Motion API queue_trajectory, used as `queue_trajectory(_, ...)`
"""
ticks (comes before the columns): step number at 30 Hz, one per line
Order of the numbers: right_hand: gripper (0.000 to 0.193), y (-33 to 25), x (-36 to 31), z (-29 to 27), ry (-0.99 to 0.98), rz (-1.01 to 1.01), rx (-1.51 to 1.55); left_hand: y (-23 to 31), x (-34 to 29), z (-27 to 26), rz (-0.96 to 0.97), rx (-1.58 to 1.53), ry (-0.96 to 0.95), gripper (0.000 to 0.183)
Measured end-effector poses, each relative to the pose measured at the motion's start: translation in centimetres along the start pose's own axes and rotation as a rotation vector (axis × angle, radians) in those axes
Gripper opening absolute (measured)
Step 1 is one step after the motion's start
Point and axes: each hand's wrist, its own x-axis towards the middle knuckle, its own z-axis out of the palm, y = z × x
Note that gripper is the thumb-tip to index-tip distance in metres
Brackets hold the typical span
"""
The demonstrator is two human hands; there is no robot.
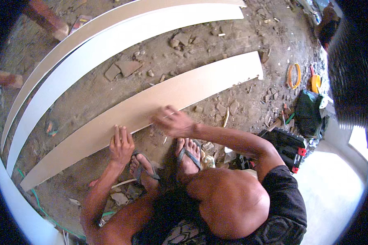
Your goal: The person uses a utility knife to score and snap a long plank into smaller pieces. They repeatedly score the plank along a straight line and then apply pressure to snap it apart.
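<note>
The board (151, 108) lies on the dirt floor (216, 45), its long axis running lower left to upper right. The left hand (121, 143) presses flat, fingers spread, on its near edge; the right hand (172, 121), loosely curled, rests just beside it.

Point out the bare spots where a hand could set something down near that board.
Free: the board itself beyond the right hand, toward its far end; also the dirt strip between it and the next white board, past the broken brick pieces. Crowded: around the sandalled feet, and the tool pile at right. The left hand rests flat on the board's near edge.
</note>
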Motion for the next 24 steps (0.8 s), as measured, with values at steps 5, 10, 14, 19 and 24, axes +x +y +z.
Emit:
queue_trajectory(5,0.052,4.5,-5.6,-4.1,-0.009,0.195,-0.052,-1.0,1.4,-1.1,-0.025,0.004,0.041,0.025)
queue_trajectory(10,0.050,6.6,-6.7,-4.2,0.015,0.121,-0.068,-0.4,1.5,-0.7,-0.088,-0.026,-0.063,0.041)
queue_trajectory(14,0.045,7.7,-5.8,-5.3,0.096,-0.006,-0.122,2.3,6.2,-2.3,0.019,-0.197,0.104,0.049)
queue_trajectory(19,0.034,7.9,-6.1,-4.7,0.119,-0.045,-0.130,8.2,13.8,-0.4,0.224,-0.059,0.244,0.031)
queue_trajectory(24,0.038,8.0,-7.1,-4.2,0.161,0.066,-0.036,10.6,17.0,-0.5,0.284,0.022,0.144,0.018)
